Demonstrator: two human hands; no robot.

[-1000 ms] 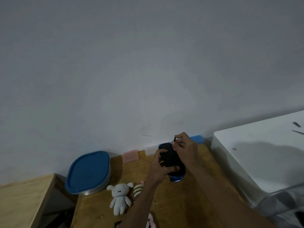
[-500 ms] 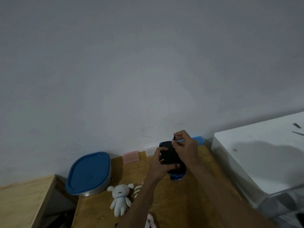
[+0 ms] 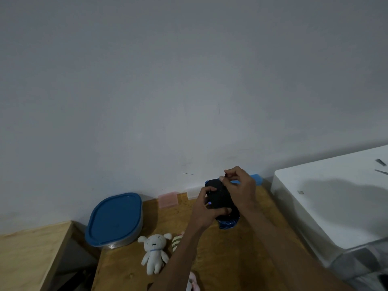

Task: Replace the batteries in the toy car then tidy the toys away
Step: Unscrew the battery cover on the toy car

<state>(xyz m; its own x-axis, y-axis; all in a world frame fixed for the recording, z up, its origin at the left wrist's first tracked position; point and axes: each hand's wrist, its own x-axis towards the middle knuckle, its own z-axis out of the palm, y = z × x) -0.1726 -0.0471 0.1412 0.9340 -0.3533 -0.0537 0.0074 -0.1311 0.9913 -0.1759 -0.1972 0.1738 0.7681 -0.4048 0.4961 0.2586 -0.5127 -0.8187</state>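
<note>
Fingers (image 3: 210, 191) of L hand (image 3: 206, 215) curled round toy car (image 3: 220, 198) — R hand (image 3: 241, 190) pinching at top

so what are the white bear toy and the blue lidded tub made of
White bear toy: looks like soft plush fabric, matte and fuzzy, with limp stuffed limbs. Blue lidded tub: smooth, slightly glossy lid, probably plastic; the ridged grey wall below could be clear plastic or metal, too dim to tell.

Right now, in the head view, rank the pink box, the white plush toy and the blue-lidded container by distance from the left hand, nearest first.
1. pink box, by the wall, just left of the left hand.
2. white plush toy, nearer the camera, lower left.
3. blue-lidded container, farthest left, at the table's edge.
</note>
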